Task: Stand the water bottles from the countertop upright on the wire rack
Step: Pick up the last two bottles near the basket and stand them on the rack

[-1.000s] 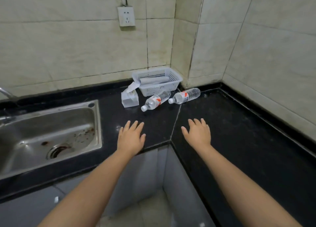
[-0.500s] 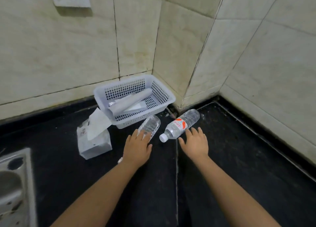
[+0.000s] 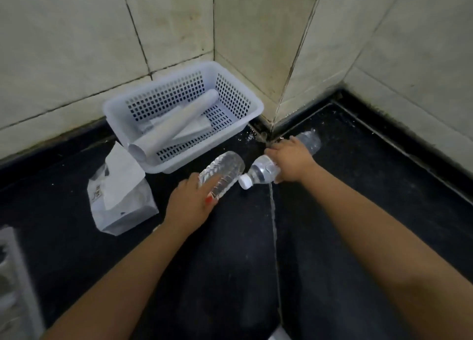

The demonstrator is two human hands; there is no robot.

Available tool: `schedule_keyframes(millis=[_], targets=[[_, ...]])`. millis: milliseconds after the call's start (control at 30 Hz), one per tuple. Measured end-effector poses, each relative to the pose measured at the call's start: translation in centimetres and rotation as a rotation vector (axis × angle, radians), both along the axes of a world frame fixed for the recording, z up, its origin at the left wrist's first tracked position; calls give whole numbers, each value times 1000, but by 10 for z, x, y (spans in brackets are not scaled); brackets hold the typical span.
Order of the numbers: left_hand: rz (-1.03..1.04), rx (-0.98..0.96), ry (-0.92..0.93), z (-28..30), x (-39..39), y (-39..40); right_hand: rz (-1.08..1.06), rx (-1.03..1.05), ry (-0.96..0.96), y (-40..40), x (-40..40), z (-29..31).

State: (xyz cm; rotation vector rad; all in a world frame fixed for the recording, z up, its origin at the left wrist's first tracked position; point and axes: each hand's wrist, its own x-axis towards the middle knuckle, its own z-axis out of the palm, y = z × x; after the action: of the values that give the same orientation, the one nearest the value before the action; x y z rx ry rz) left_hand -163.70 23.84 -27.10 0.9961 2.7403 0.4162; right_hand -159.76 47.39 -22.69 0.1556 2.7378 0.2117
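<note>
Both forearms reach forward over the black tabletop [image 3: 358, 186] toward the tiled corner. The left hand [image 3: 189, 204] lies palm down over the lower half of the left water bottle [image 3: 222, 172], its grip wrapped round the bottle, with a scrap of the red label showing at the edge of the hand. The right hand [image 3: 291, 160] comes over the middle of the right water bottle [image 3: 263, 172], knuckles up, its grip clamped on the barrel so that the label is covered.

There are two water bottles, both clear plastic with ribbed walls and both lying on their sides on the tabletop. The left one points its base up toward the basket; its cap end is hidden under the hand. The right one shows its white cap [image 3: 245, 181] toward the camera, just beside the left bottle's body, while its base sticks out past the fingers toward the wall corner.

One white perforated plastic basket [image 3: 238, 94] stands against the wall just behind the bottles, holding one rolled sheet of pale paper [image 3: 176, 124] and some flat folded pieces. One soft pack of tissues [image 3: 120, 199], with a sheet pulled up from its top, sits on the tabletop left of the left hand. A strip of a pale metal sink rim [image 3: 12, 275] shows at the lower left edge.
</note>
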Motion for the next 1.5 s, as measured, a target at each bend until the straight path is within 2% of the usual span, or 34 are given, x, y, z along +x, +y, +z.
schedule_keyframes(millis=[167,267,400,467,567,600,667,700,767,800,867,933,1000,1233,1433,1500], targets=[[-64,-98,-162,3,-5,-12,-221,6,-39,-27,70,5],[-241,-239,-237,15,1,-8,-509,-56,-12,-34,111,2],[-623,-231,-176,23,34,5,-943,-210,63,-38,160,-5],[-797,-294,-136,28,56,18,-994,-214,144,-45,181,-10],[-1061,-207,58,30,83,36,-999,-204,180,-53,204,-15],[-1088,-284,66,29,89,37,-997,-195,183,-54,209,-15],[-1065,-484,-37,26,95,31,-977,-182,201,-58,217,-17],[-1044,-482,-121,25,96,27,-968,-189,231,-60,219,-18],[-893,-245,-338,31,104,19,-941,-236,276,-66,219,-20],[-771,-41,-384,32,108,19,-911,-251,277,-68,218,-20],[-443,220,-293,24,117,26,-876,-253,253,-69,211,-18],[-79,181,-257,20,130,39,-923,-306,231,-67,206,-14],[116,92,-302,16,141,51,-970,-379,235,-63,204,-13],[286,37,-241,6,141,64,-983,-360,244,-61,207,-18],[297,74,-316,12,140,62,-984,-228,283,-77,202,-19],[241,98,-285,16,145,59,-982,-191,329,-83,208,-17]])
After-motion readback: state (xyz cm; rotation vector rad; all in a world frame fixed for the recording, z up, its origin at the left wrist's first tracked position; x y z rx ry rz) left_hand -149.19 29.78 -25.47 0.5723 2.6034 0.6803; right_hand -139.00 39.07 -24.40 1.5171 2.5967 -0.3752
